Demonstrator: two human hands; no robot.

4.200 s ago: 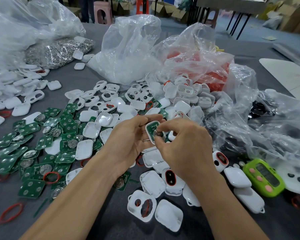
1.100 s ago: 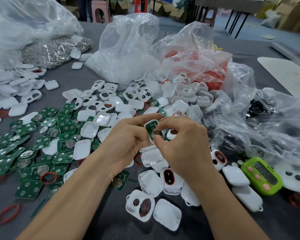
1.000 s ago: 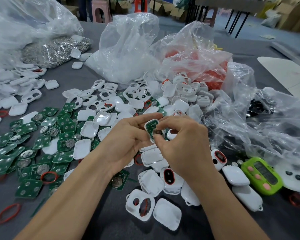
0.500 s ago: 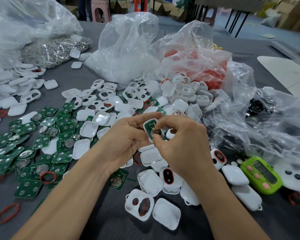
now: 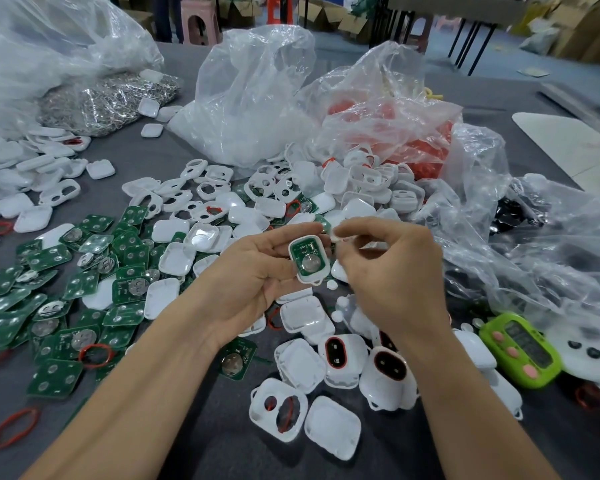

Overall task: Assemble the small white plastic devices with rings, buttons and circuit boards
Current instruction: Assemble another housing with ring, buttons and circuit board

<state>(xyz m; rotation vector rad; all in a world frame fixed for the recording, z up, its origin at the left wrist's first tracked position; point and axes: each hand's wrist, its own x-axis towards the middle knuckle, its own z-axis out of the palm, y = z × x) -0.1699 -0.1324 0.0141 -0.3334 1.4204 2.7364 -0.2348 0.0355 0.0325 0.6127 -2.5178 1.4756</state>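
Left hand (image 5: 253, 275) grips white shell (image 5: 292, 253), circuit board (image 5: 302, 250) up for fitting; right hand (image 5: 392, 271) curled beside it, hold unclear.

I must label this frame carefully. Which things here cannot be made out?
Head view only.
1. What the right hand pinches, if anything: its fingertips cover it.
2. Front of the white case in the left hand: turned toward the palm.
3. The dark parts in the right bag: crumpled plastic blurs them.
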